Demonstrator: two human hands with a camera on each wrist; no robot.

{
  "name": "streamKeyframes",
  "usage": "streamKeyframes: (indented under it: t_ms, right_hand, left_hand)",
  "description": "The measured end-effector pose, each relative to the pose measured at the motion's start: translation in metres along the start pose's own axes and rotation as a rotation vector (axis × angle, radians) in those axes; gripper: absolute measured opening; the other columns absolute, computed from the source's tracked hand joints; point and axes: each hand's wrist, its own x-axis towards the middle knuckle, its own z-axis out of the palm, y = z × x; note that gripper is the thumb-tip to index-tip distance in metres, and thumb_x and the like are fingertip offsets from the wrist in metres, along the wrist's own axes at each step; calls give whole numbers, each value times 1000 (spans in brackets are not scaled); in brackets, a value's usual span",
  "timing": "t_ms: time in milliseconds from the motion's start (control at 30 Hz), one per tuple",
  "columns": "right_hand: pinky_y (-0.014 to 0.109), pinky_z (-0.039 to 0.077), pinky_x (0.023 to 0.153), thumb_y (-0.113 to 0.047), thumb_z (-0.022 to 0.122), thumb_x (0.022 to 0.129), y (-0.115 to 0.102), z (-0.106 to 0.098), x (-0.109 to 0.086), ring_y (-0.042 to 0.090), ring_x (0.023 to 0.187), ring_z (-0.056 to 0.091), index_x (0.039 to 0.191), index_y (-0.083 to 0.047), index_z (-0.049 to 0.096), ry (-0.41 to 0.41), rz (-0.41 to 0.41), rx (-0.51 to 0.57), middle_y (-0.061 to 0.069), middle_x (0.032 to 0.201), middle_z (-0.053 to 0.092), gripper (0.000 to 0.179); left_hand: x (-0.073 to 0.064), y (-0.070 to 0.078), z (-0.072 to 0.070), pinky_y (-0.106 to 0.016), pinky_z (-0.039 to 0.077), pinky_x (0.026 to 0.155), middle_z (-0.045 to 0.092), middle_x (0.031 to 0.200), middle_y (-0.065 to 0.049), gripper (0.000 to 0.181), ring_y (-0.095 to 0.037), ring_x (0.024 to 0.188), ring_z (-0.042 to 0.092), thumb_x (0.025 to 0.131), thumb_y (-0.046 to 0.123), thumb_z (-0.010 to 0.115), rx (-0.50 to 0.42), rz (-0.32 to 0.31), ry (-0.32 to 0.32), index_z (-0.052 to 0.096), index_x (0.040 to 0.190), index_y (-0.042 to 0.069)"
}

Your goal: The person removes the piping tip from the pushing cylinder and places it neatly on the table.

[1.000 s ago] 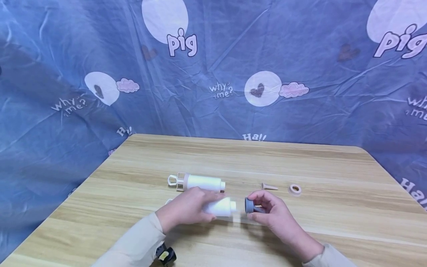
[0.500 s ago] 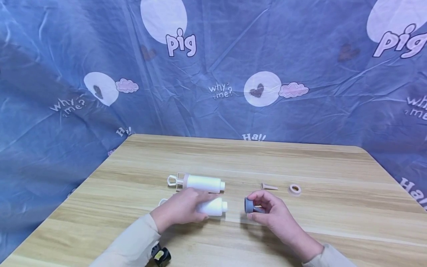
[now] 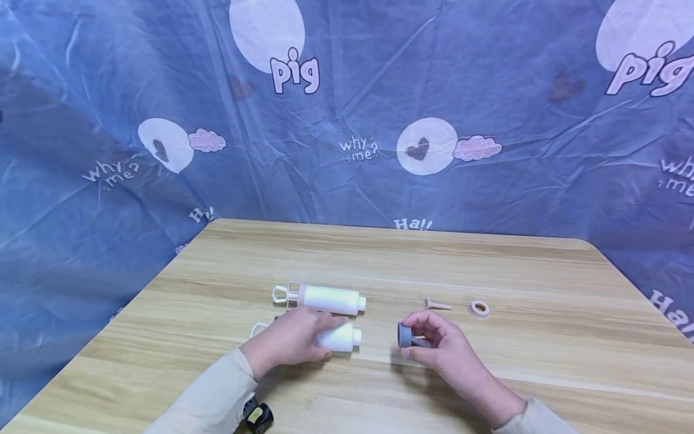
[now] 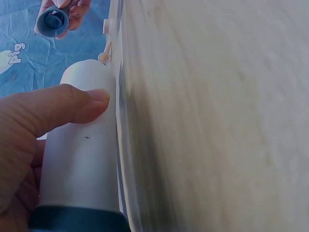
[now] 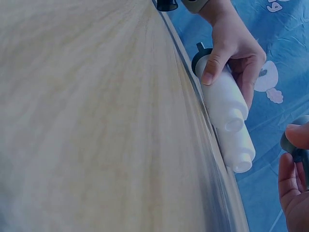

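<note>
My left hand (image 3: pixel 295 337) grips a white plunger syringe (image 3: pixel 338 337) lying low along the table, its thumb across the barrel. A dark collar (image 4: pixel 79 220) and a white pull handle (image 3: pixel 258 328) are at its rear; its short tip points right. Opposite that tip, a gap away, my right hand (image 3: pixel 447 343) pinches a grey-blue screw ring (image 3: pixel 403 334) by its rim, the ring's opening facing left. A narrow grey-blue stem (image 3: pixel 420 342) runs back from it under the fingers, partly hidden. Behind the left hand lies a second white plunger syringe (image 3: pixel 331 299) with a pinkish collar.
A small pinkish funnel nozzle (image 3: pixel 438 304) and a pinkish ring (image 3: pixel 479 309) lie behind the right hand on the wooden table (image 3: pixel 488 265). A blue printed cloth (image 3: pixel 347 181) hangs behind the table. A black wrist camera (image 3: pixel 258 417) sits under the left sleeve.
My left hand has drawn the white syringe to the left, widening the gap to the grey-blue ring. The right hand has stayed in place, still pinching the ring.
</note>
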Motion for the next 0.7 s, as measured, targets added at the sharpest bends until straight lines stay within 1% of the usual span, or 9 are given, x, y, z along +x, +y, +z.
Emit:
streamKeyframes:
  t_ms: [233,500,700]
  right_hand:
    - [22,50,75,2,73,69,1,2,-1,11,84,58,106,6,54,-3,13,4,1,94,62,42]
    - [22,50,74,2,73,69,0,4,-2,12,83,58,107,6,54,2,33,0,3,94,61,43]
    - [22,50,73,2,73,69,1,5,-2,12,82,58,106,7,53,-4,16,6,1,93,61,42]
  left_hand:
    - [-1,-2,1,-27,52,76,69,107,-4,56,-16,87,65,69,22,78,-2,25,-20,61,121,11]
    - [-3,-1,-2,-28,52,78,67,111,-4,57,-18,91,64,70,23,78,-6,9,-54,60,123,13]
    - [-4,-1,-4,-30,52,82,66,114,-4,58,-19,97,64,69,22,78,-17,2,-78,60,124,13]
